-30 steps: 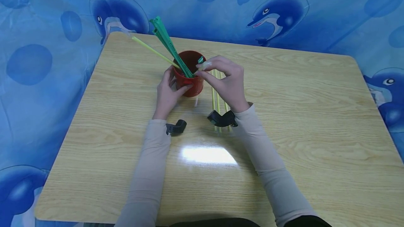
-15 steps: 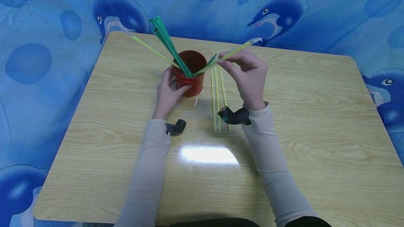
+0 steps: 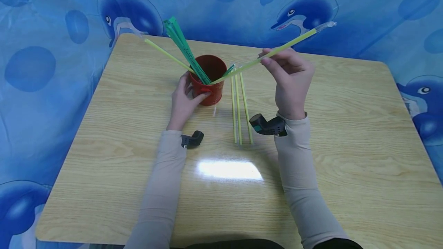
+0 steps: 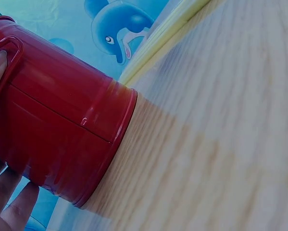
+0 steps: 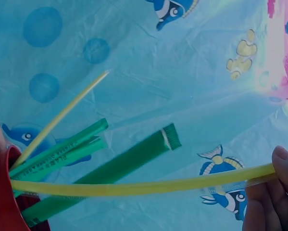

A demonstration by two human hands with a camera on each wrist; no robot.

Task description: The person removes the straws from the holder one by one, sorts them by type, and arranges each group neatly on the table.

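Observation:
My left hand (image 3: pixel 183 102) grips a small red bucket (image 3: pixel 215 94) upright on the table, its thumb at the handle loop in the left wrist view. With thumb and fingertips, my right hand (image 3: pixel 295 79) pinches a yellow straw (image 3: pixel 295 40) in a clear wrapper. That straw slants up to the right, its lower end at the bucket's mouth. Green-wrapped straws (image 3: pixel 183 45) lean out of the bucket to the left, beside another yellow straw (image 3: pixel 167 55). In the right wrist view, one wider green-wrapped straw (image 5: pixel 134 161) passes behind the pinched straw.
Several yellow straws (image 3: pixel 238 110) lie on the wooden table (image 3: pixel 346 133) just right of the bucket. A blue sheet printed with dolphins (image 3: pixel 304 10) hangs behind the table. Black wrist cameras sit on both sleeves.
My right hand has moved away from the bucket, up and to the right, drawing the pinched yellow straw along. More of that straw now shows. The left hand and bucket have stayed put.

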